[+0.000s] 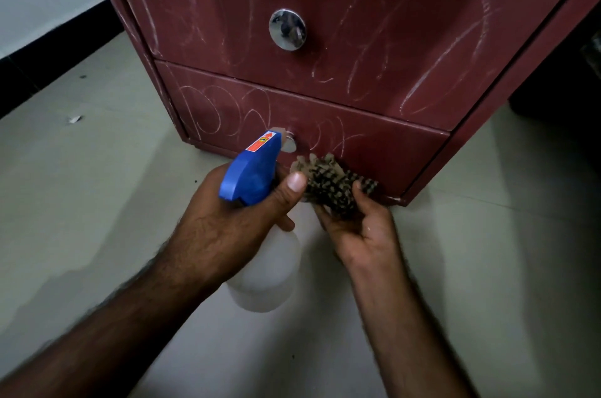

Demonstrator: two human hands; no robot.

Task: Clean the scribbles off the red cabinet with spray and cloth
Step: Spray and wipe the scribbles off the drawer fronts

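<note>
The red cabinet [374, 39] fills the upper view, its two drawer fronts covered in white chalk-like scribbles. My left hand [227, 228] grips a spray bottle [260, 270] with a blue trigger head, its nozzle aimed toward the lower drawer [374, 144]. My right hand [361, 228] holds a crumpled checked cloth [328, 183] just in front of the lower drawer's bottom edge, right beside the spray head.
A round chrome knob [287, 29] sits on the upper drawer; another knob [289, 143] on the lower drawer is partly hidden by the spray head. Pale floor tiles [97, 202] surround the cabinet. A white wall with a dark skirting [48, 72] runs at the left.
</note>
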